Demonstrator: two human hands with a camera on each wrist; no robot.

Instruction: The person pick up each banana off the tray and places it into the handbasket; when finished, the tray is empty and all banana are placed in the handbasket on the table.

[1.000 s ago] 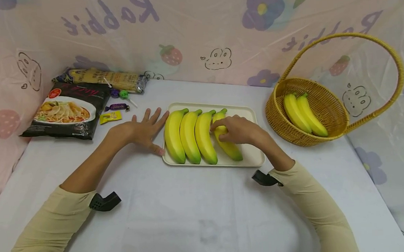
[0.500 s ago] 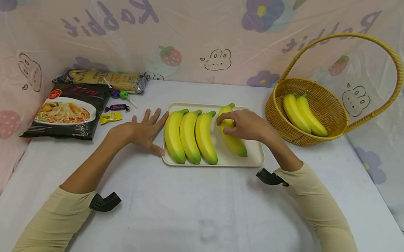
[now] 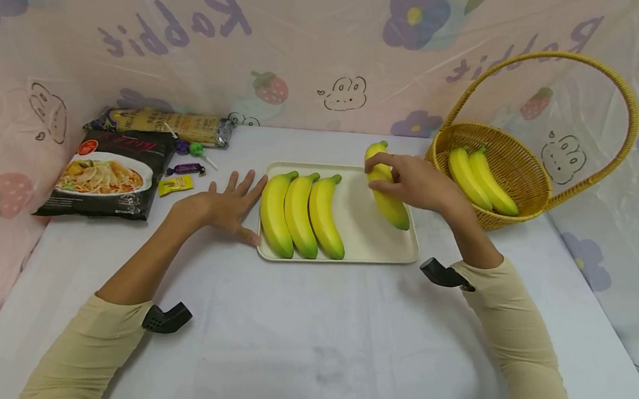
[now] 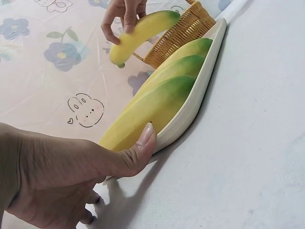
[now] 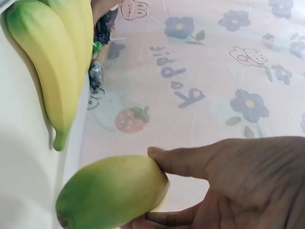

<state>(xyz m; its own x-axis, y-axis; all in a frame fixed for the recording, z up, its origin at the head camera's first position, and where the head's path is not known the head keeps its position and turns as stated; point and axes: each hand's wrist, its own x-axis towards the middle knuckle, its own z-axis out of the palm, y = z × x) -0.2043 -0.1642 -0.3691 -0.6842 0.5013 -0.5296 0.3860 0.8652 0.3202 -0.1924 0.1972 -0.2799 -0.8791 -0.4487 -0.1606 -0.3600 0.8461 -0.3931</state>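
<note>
Right hand [image 3: 418, 181] pinched 1 banana [image 3: 390, 206] around its middle, between thumb and fingers, in the air over the far right corner of the tray [image 3: 362, 236]. Basket [image 3: 524, 179] sat to the right, just past that hand; left hand [image 3: 228, 209] was well apart from both. Long axis: stem end pointed to the far side, tip to the near side and slightly right, roughly the same slant as the 2 bananas [image 3: 469, 179] inside. Left hand gripped nothing, fingers spread straight, touching the tray's left edge beside 3 bananas [image 3: 300, 215] lined up there. Exact tilt unclear.
</note>
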